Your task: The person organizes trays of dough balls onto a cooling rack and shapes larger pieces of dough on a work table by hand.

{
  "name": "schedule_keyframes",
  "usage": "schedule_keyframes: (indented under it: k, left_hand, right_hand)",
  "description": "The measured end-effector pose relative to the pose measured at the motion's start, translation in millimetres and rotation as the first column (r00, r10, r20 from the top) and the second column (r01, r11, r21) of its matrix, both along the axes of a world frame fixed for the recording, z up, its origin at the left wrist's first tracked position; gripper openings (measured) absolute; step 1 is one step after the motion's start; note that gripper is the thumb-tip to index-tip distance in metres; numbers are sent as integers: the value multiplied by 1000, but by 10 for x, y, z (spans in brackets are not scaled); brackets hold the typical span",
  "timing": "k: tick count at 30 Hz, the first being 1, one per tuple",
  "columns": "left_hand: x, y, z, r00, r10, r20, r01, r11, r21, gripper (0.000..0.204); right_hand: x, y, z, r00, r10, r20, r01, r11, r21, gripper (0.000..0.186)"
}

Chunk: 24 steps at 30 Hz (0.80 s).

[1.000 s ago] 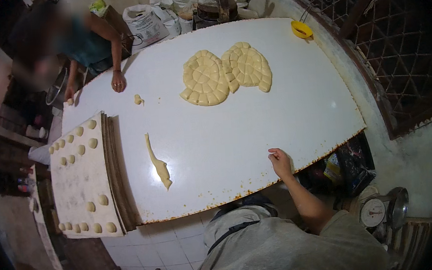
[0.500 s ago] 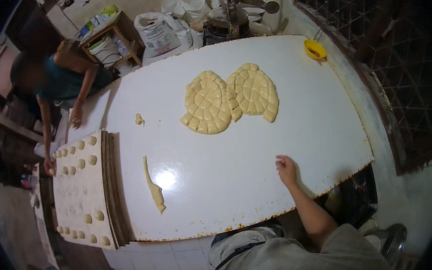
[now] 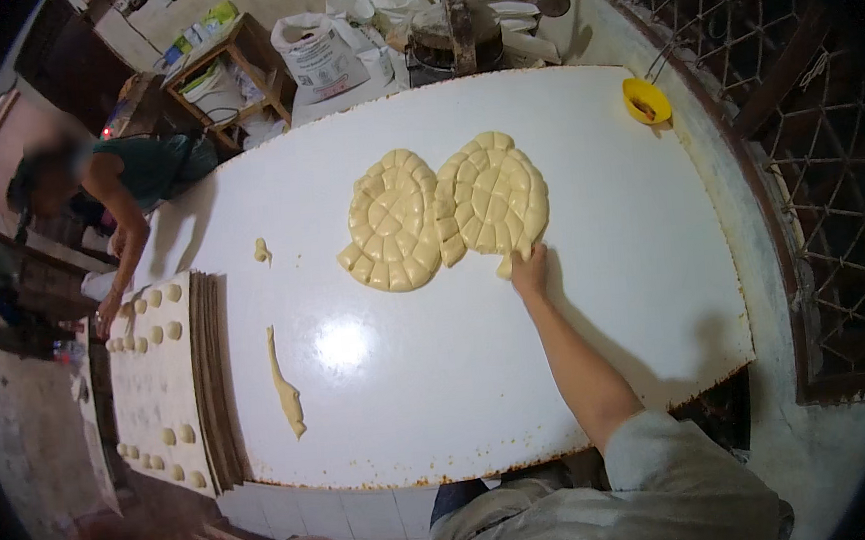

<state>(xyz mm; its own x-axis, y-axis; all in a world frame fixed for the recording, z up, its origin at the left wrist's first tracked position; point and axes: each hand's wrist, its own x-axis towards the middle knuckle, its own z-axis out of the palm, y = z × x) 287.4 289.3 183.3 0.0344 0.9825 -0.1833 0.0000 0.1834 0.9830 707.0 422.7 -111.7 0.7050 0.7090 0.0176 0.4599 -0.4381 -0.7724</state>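
Grey sleeve, nearest, on the person's right arm, which extends over the surface; white top, rust-speckled near edge.
Left hand: not made out; its state cannot be told.
Stack of boards, at the left end of the surface; dough balls on the top board, in a near group and a far group.
Dough strip, one, long, tapering away from the person; lying just right of the boards.
Right hand, fingers bent, at the near tail of the right dough round; touching it, though whether it grips cannot be told.
Right dough round, pale, cut into segments; beyond mid-surface, touching the left dough round, similarly cut.
Small dough lump, well apart, to their left.
Co-worker's hand, at the far left corner of the boards.
Yellow bowl, far right corner.
Dark machine and white sack, beyond the far edge.
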Motion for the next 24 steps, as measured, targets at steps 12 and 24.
schedule_keyframes:
  k: [12, 24]
  left_hand:
    - [409, -736, -1599, 897, -404, -179, 355, 900, -254, 40]
    - [-513, -637, -2330, 470, -358, -807, 817, 522, 244, 42]
  right_hand:
    - [-1895, -2830, 671, 620, 323, -715, -348, 930, 118, 47]
    - [-2103, -3003, 680, 608, 743, 279, -724, 663, -190, 45]
